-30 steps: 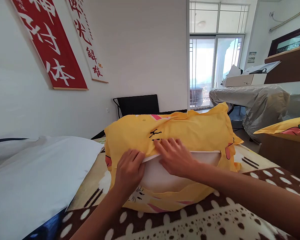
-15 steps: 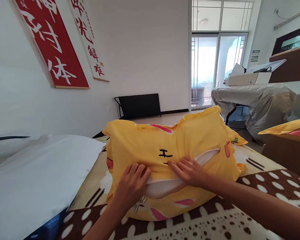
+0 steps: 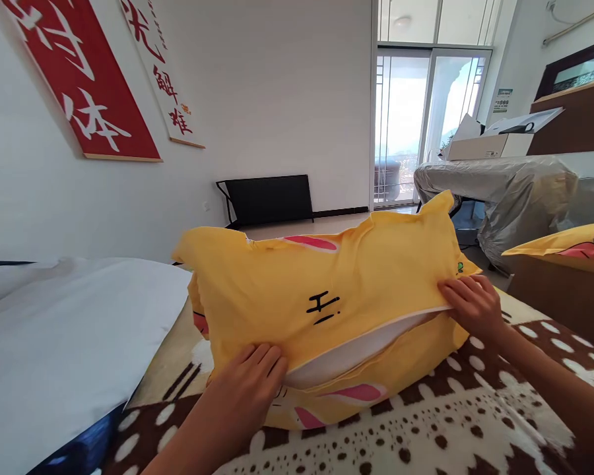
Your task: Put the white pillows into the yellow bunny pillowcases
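A yellow pillowcase (image 3: pixel 376 264) printed with "Hi", pink ears and carrots lies plump in front of me. Along its near side runs a long slit, and a white pillow (image 3: pixel 359 349) shows through it. My left hand (image 3: pixel 250 382) is closed on the slit's upper edge at the left end, fingers on the cloth. At the right end, my right hand (image 3: pixel 475 307) pinches the same edge near the corner. Between the hands the edge is stretched into a slanting line. Both thumbs are mostly hidden.
Beneath lies a brown and cream spotted blanket (image 3: pixel 396 445). White fabric (image 3: pixel 74 343) spreads at the left. Another yellow pillowcase (image 3: pixel 569 254) rests on a brown box (image 3: pixel 559 307) at right. Behind are a plastic-covered table (image 3: pixel 499 178) and a black folded frame (image 3: pixel 270 201).
My right hand has slid from the slit's middle to its right end, pulling the edge straight. My left hand has moved slightly left and down. The view has shifted a little.
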Demonstrator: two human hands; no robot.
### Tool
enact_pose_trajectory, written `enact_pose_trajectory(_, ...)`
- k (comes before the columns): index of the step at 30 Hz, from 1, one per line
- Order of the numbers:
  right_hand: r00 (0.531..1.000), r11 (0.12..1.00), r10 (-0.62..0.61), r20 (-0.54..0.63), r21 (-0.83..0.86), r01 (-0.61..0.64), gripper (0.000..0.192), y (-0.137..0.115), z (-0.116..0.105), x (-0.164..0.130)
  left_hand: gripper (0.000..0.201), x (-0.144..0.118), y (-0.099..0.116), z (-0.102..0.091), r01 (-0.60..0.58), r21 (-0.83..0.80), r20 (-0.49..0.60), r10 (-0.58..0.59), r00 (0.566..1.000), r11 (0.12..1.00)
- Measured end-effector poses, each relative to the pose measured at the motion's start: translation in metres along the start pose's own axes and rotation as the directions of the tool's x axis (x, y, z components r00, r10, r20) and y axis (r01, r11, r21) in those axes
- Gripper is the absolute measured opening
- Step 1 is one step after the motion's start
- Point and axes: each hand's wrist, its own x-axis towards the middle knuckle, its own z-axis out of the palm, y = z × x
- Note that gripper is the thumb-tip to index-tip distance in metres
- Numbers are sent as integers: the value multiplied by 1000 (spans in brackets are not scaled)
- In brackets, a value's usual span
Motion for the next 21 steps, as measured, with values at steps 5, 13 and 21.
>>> enact_pose_trajectory(5, 996, 988, -79, 46, 138, 72, 27, -11, -6, -45, 14, 36, -8, -40, -86, -142, -188, 58, 980, 986)
enact_pose_trajectory(13, 974, 952, -179, 140, 275, 136, 26, -13, -19, -58, 46, 67, -98, -47, 256, -36, -192, -258, 947, 966)
enact_pose_trajectory(21, 817, 577, 316, 481, 586, -569, 19, 75, -66, -21, 51, 27, -96, -34, 353, -157, -270, -384, 883, 923)
